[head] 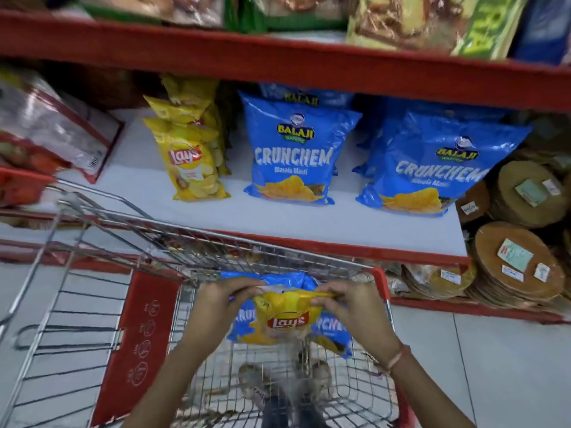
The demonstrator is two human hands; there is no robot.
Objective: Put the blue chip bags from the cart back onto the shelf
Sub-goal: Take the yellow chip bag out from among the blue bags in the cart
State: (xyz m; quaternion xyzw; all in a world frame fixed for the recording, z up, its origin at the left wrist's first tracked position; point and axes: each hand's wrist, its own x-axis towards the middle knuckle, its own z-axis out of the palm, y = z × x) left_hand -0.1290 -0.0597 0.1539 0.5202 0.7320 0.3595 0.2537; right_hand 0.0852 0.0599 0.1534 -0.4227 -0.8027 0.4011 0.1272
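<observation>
Fingers of my left hand (216,299) and right hand (346,304) pinched the top edges of a blue Crunchem bag (332,330) and a yellow Lay's bag (287,316) in front of it, over the cart (381,284). White shelf (278,216) lay bare before two standing Crunchem bags (293,149).
</observation>
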